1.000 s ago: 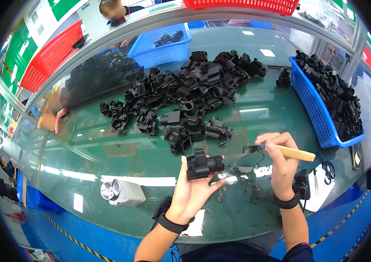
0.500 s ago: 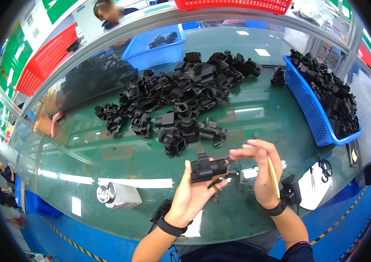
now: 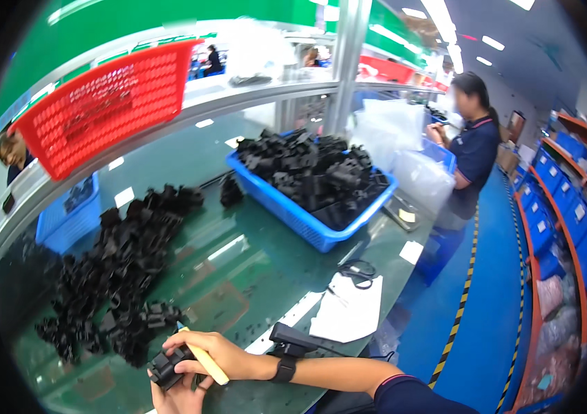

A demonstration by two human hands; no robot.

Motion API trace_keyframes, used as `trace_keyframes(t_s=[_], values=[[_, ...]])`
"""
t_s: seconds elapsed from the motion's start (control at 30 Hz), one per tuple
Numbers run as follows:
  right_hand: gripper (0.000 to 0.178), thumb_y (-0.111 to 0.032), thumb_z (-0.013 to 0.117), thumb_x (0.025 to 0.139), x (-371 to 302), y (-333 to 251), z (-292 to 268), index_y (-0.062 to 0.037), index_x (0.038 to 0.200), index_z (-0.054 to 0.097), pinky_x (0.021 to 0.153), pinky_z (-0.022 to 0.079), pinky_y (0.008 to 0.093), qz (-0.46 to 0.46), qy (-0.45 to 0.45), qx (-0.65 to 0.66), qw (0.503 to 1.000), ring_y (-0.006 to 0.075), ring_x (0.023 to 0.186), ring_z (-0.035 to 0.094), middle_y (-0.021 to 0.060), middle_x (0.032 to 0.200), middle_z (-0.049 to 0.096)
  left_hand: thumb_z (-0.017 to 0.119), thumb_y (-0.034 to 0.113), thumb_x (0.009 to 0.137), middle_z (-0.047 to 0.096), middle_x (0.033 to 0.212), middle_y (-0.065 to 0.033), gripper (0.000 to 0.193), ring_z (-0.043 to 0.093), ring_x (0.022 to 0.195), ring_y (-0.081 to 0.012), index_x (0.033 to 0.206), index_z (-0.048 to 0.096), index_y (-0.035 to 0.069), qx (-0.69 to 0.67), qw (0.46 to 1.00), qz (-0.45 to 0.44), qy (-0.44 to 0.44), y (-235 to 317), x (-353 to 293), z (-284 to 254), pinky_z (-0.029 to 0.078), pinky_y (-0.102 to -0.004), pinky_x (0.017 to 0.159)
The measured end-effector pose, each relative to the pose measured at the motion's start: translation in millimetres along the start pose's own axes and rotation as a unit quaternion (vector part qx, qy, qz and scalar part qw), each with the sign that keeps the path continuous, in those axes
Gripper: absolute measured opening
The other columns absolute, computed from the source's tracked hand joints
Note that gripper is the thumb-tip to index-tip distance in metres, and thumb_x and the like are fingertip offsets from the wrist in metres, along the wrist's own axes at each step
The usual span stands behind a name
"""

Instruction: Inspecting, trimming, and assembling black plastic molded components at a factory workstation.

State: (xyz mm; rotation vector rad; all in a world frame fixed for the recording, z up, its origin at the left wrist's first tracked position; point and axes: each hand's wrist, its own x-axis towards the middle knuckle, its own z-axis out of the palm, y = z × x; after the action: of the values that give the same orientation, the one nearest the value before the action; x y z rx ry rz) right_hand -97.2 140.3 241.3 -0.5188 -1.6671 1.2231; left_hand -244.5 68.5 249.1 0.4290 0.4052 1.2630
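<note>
My left hand (image 3: pixel 177 399), low in the picture, is closed around a black plastic part (image 3: pixel 168 367) with a blocky, rounded body. Over it reaches my right hand (image 3: pixel 221 353), its fingertips against the same part. A yellow pen-like tool (image 3: pixel 205 360) with a bluish tip lies across the right hand, tucked between its fingers. Just beyond both hands spreads a heap of similar black plastic parts (image 3: pixel 124 259) on the green tabletop (image 3: pixel 266 276). Much of my left palm is hidden by the part and the picture's lower edge.
A blue basket (image 3: pixel 321 238) full of black parts stands farther back. Scissors (image 3: pixel 357 270) lie by a white sheet (image 3: pixel 349 314) on the right. A red basket (image 3: pixel 110 103) rests on the frame above. A person (image 3: pixel 476 148) stands at the right, near shelves of blue bins (image 3: pixel 573 214).
The view has swung to the right, showing the aisle and shelves. My right hand has come over to the left and now touches the black part, which earlier lay in the left hand alone.
</note>
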Motion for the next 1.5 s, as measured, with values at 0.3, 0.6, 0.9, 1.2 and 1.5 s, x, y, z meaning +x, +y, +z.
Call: trace_keyframes(t_s=[0.3, 0.6, 0.9, 1.2, 1.5], values=[[0.021, -0.021, 0.061, 0.086, 11, -6, -18, -0.0023, 0.094, 0.057, 0.063, 0.042, 0.0241, 0.029, 0.006, 0.056, 0.998, 0.0076, 0.069, 0.051, 0.0019, 0.073, 0.054, 0.039, 0.043, 0.094, 0.045, 0.128, -0.012, 0.056, 0.045, 0.115, -0.0262, 0.131, 0.035, 0.001, 0.312, 0.933, 0.068, 0.165, -6, -3, -8, 0.044, -0.0404, 0.089], [0.017, -0.019, 0.06, 0.083, 12, -19, -37, -0.0042, 0.092, 0.058, 0.068, 0.047, 0.0356, -0.128, 0.029, -0.177, 0.975, 0.0299, 0.076, 0.058, 0.0125, 0.083, 0.061, 0.046, 0.036, 0.092, 0.052, 0.121, -0.0166, 0.05, 0.057, 0.098, -0.0291, 0.129, 0.039, 0.003, 0.246, 0.968, 0.028, 0.037, -9, 2, -16, 0.051, -0.0373, 0.073], [0.016, -0.02, 0.064, 0.079, -81, -84, -180, -0.0053, 0.082, 0.06, 0.064, 0.048, 0.038, 0.037, 0.142, -0.521, 0.841, 0.0326, 0.07, 0.06, 0.0134, 0.076, 0.062, 0.046, 0.046, 0.089, 0.043, 0.13, -0.0219, 0.059, 0.051, 0.107, -0.0395, 0.129, 0.04, 0.003, 0.062, 0.997, -0.048, 0.017, -11, 1, -1, 0.05, -0.0467, 0.081], [0.019, -0.017, 0.067, 0.074, -159, -57, -244, -0.0039, 0.084, 0.056, 0.069, 0.047, 0.0406, 0.204, 0.234, -0.573, 0.758, 0.0331, 0.078, 0.06, 0.0146, 0.084, 0.061, 0.042, 0.045, 0.09, 0.055, 0.111, -0.0179, 0.051, 0.057, 0.086, -0.0295, 0.118, 0.048, 0.002, 0.034, 0.996, -0.076, 0.019, -14, 1, -9, 0.047, -0.0355, 0.058], [0.021, -0.022, 0.066, 0.065, -152, -76, -251, -0.0033, 0.074, 0.064, 0.064, 0.049, 0.0391, 0.23, 0.166, -0.66, 0.696, 0.0317, 0.068, 0.062, 0.0142, 0.067, 0.061, 0.041, 0.046, 0.09, 0.054, 0.114, -0.0198, 0.055, 0.058, 0.082, -0.0301, 0.124, 0.045, 0.002, 0.024, 0.997, -0.073, 0.008, -17, 1, -14, 0.047, -0.0324, 0.052]])
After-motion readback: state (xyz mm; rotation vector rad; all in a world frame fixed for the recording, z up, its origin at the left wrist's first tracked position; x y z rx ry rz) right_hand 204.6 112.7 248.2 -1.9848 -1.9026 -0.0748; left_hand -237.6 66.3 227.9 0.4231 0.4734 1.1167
